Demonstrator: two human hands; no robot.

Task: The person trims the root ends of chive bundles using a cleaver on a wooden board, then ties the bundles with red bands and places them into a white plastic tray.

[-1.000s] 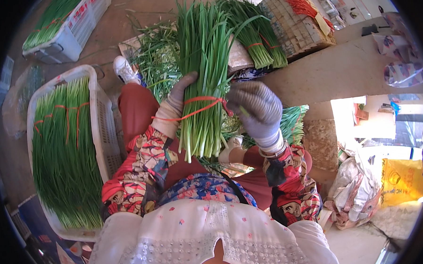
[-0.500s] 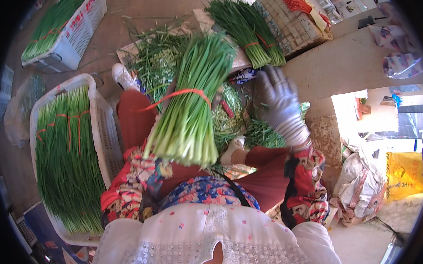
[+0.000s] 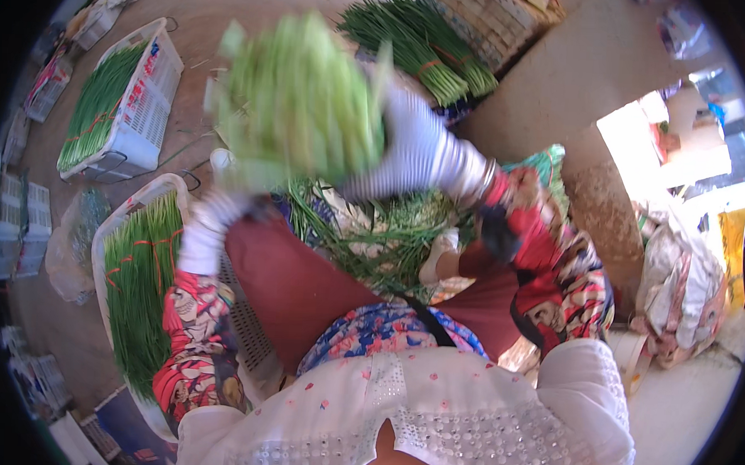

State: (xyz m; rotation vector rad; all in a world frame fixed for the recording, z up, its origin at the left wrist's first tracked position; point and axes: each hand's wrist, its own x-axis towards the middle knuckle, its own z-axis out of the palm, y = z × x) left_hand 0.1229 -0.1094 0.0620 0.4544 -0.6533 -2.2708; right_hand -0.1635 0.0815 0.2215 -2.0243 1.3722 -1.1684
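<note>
While the right hand [image 3: 409, 147] is gripping the bundle [image 3: 299, 105] aloft, blur is hiding the grip of the left hand [image 3: 229, 207]; filled crates [image 3: 148, 131] are occupying the floor [image 3: 224, 6] at left.

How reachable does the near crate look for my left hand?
Probably yes: your left hand is close to the near crate, with no obstacle showing between, though blur hides whether it grips the bunch.

A thick bundle of garlic chives [image 3: 299, 105], blurred, is held in the air, its pale green stalks packed close together.
</note>
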